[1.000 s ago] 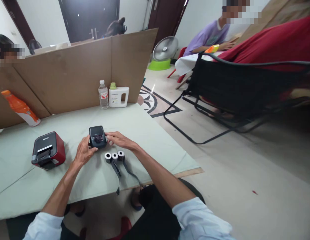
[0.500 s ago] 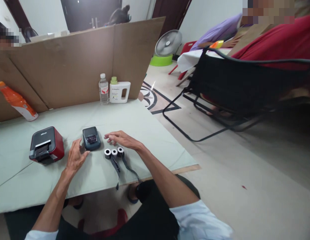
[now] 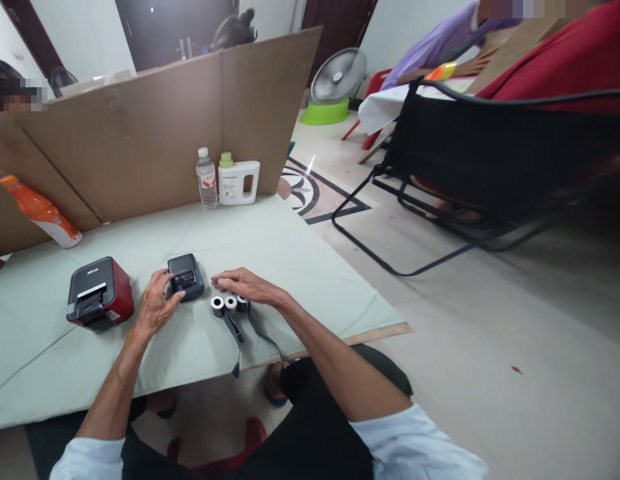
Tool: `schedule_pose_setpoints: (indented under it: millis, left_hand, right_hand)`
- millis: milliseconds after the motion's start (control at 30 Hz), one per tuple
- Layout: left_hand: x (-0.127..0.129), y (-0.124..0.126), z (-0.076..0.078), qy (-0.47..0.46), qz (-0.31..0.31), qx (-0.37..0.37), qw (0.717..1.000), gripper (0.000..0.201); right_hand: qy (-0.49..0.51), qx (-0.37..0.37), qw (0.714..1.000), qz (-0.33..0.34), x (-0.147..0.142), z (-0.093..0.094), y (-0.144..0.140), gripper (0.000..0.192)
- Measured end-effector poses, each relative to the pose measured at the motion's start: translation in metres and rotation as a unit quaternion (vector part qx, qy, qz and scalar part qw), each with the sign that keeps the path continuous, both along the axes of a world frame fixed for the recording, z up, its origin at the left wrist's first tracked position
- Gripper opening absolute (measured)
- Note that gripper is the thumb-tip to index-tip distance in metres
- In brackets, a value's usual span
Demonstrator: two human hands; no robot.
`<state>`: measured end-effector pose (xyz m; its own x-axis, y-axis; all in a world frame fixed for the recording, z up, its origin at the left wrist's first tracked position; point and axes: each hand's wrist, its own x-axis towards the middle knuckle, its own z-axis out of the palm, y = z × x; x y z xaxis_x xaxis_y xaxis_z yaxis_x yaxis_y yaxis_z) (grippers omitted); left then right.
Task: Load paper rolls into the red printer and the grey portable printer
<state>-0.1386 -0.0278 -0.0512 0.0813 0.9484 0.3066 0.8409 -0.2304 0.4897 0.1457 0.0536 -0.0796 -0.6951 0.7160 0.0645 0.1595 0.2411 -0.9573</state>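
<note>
A small dark handheld device (image 3: 189, 283), perhaps a portable label printer, lies on the green-covered table (image 3: 300, 267). Around its near left corner is my left hand (image 3: 156, 301), thumb and fingers apart; the fingertips are at the device's edge and seem to touch it. My right hand (image 3: 247, 285) hovers to the device's right with its fingers stretched out, holding nothing. Below that palm stand three small ribbon rolls (image 3: 231, 304), with dark loose ends (image 3: 237, 340) trailing to the table's near edge. My right hand partly hides the rightmost roll.
A red and black label printer (image 3: 101, 292) sits left. Against the cardboard screen (image 3: 150, 133) stand a water bottle (image 3: 207, 180), a white jug (image 3: 239, 183) and a leaning orange bottle (image 3: 43, 212). A black folding chair (image 3: 470, 147) and a fan (image 3: 339, 77) are beyond, near other people.
My left hand has moved in to the device's left edge. My right hand has dipped slightly over the rolls. The whole view has shifted a little.
</note>
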Motion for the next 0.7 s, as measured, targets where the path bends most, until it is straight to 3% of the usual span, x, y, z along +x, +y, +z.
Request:
schedule_pose_setpoints:
  millis: [367,700]
  left_hand:
    - [0.002,-0.009,-0.01,0.043,-0.001,0.032,0.999,0.051]
    - [-0.015,0.02,0.0,-0.022,-0.018,0.006,1.0,0.027]
  right_hand:
    - [0.0,0.01,0.999,0.03,0.0,0.003,-0.001,0.055]
    - [-0.014,0.002,0.999,0.031,-0.001,0.004,-0.003,0.059]
